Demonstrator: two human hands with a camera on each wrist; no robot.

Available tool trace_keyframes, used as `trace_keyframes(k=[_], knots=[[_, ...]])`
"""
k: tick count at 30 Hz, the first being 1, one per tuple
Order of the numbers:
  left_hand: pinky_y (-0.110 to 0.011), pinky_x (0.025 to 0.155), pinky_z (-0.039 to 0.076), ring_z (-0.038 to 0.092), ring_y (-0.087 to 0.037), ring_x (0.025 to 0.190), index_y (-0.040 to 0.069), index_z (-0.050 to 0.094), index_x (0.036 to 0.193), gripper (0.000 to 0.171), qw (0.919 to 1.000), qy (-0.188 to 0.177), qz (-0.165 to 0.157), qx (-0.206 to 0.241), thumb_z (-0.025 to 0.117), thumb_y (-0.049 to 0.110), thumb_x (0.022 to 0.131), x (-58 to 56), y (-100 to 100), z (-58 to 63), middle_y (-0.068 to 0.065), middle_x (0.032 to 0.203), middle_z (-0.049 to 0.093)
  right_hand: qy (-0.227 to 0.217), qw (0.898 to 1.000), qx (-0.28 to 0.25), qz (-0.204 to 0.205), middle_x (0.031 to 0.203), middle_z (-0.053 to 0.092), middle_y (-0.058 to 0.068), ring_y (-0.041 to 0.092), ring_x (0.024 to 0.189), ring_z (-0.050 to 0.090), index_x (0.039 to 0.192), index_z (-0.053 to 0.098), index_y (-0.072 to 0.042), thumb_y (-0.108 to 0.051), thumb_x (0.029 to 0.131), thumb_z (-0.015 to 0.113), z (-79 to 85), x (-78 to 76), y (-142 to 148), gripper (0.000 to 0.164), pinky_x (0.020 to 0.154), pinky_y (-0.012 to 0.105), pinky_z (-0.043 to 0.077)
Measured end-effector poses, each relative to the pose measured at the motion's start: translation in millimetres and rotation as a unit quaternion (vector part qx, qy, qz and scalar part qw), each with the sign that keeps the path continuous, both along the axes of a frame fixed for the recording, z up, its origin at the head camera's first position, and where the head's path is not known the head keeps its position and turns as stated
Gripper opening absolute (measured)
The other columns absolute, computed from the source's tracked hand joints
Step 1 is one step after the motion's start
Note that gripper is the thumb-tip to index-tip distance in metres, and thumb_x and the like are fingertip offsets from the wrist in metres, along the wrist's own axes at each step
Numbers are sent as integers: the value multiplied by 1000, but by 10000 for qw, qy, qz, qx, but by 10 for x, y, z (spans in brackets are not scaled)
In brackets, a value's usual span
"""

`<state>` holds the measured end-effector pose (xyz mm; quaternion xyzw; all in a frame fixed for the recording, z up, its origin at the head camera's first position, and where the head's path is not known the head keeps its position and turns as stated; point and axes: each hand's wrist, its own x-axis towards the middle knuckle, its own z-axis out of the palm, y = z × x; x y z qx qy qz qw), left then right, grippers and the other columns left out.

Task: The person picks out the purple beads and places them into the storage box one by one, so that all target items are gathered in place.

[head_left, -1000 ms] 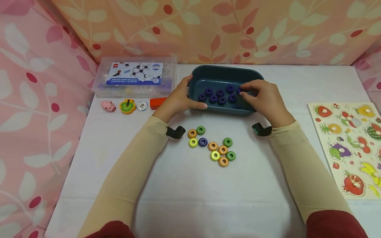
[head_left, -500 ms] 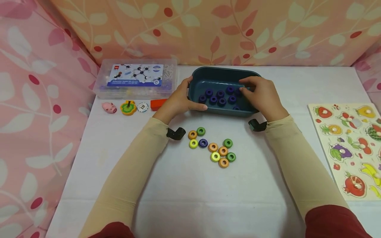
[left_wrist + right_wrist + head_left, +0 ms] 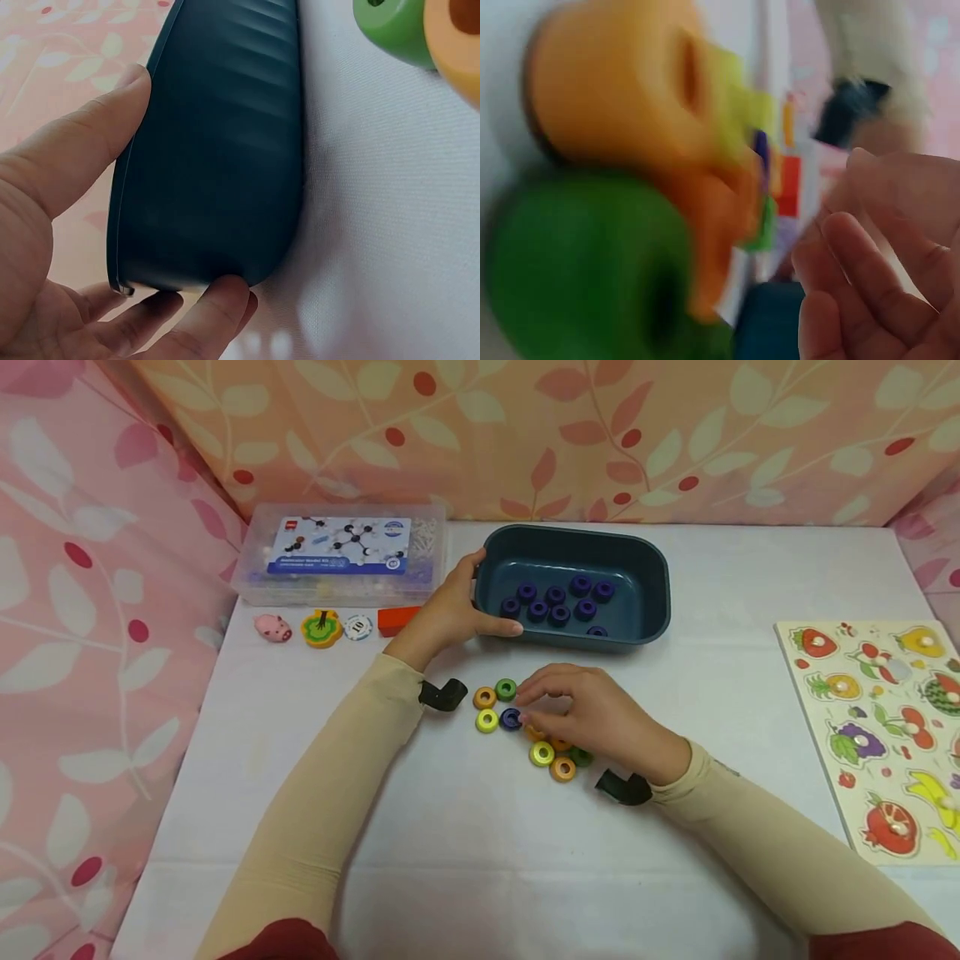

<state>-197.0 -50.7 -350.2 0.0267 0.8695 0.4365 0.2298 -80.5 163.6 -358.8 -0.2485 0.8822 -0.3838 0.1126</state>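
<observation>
A dark teal plastic bin (image 3: 637,628) holds several purple rings (image 3: 558,614). My left hand (image 3: 450,614) grips its left end, thumb along the front rim and fingers round the side; the left wrist view shows the bin's wall (image 3: 217,150) between them. My right hand (image 3: 600,714) hovers over loose rings on the cloth, fingers bent and parted, nothing seen between them. Its thumb tip is close to a lone purple ring (image 3: 511,719); contact is unclear. Around it lie green (image 3: 506,689), orange (image 3: 485,697) and yellow rings (image 3: 487,720). The hand partly covers the right-hand cluster, including an orange ring (image 3: 615,82).
A clear molecular model kit case (image 3: 341,556) stands at the back left. Before it sit a pink pig (image 3: 273,628), a tree-shaped piece (image 3: 322,628), a chip (image 3: 357,627) and a red block (image 3: 397,620). A fruit puzzle board (image 3: 873,735) lies on the right.
My right hand has let go of a purple ring inside the bin and moved out toward me, over the loose rings. My left hand has stayed on the bin.
</observation>
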Motion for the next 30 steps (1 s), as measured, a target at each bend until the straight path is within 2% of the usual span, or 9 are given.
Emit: trace_keyframes(k=[3, 10, 18, 21, 24, 26, 28, 30], knots=[[-50, 122, 27, 28, -25, 150, 32, 9, 161, 125, 10000, 9, -25, -2, 93, 40, 69, -2, 2, -5, -2, 167, 23, 102, 9992, 261, 272, 114, 71, -10, 9, 113, 63, 103, 78, -20, -23, 88, 79, -93, 37, -104, 15, 101, 39, 52], [-50, 122, 27, 28, -25, 150, 32, 9, 161, 126, 10000, 4, -76, -30, 93, 42, 68, -8, 14, -10, -2, 166, 23, 237, 9974, 511, 451, 108, 71, -9, 9, 107, 64, 100, 77, -17, -20, 89, 77, -215, 24, -163, 11, 97, 34, 53], [-51, 122, 27, 28, -25, 150, 31, 9, 162, 125, 10000, 23, -67, -61, 92, 40, 69, -10, 3, 5, -2, 167, 23, 385, 9963, 546, 541, 105, 70, -8, 7, 102, 64, 100, 77, -17, -20, 88, 77, -245, 5, -186, 13, 91, 32, 55], [-50, 122, 27, 28, -25, 150, 31, 8, 162, 125, 9999, 1, -78, -90, 92, 40, 69, -9, 4, 4, -2, 167, 23, 367, 9970, 405, 548, 103, 70, -10, 6, 96, 63, 99, 77, -17, -20, 87, 78, -219, 4, -180, 12, 85, 29, 55], [-50, 122, 27, 28, -25, 150, 31, 8, 162, 125, 10000, -17, -68, -71, 92, 40, 69, -8, 3, 5, -2, 167, 22, 292, 9985, 204, 416, 102, 70, -12, 6, 93, 63, 100, 77, -20, -21, 86, 78, -105, -11, -126, 13, 82, 30, 55], [-50, 122, 27, 28, -25, 150, 32, 9, 161, 125, 10000, -31, -48, -50, 93, 41, 69, -10, 0, 6, -2, 167, 22, 399, 9990, 79, 191, 102, 72, -10, 9, 93, 64, 101, 77, -20, -21, 87, 78, 1, -59, -32, 15, 81, 33, 56], [-50, 122, 27, 28, -25, 150, 32, 9, 161, 126, 10000, -43, -36, -25, 93, 41, 68, -10, -1, 7, -2, 167, 22, 601, 9979, 54, -239, 102, 73, -8, 10, 94, 65, 103, 77, -19, -20, 87, 78, 113, -154, 111, 16, 83, 34, 56], [-50, 122, 27, 29, -25, 149, 32, 9, 161, 126, 10000, -65, -30, 0, 93, 41, 68, -13, -1, 3, -1, 167, 22, 829, 9927, 113, -871, 104, 73, -5, 12, 96, 66, 105, 77, -17, -20, 88, 78, 194, -278, 293, 17, 85, 34, 56]])
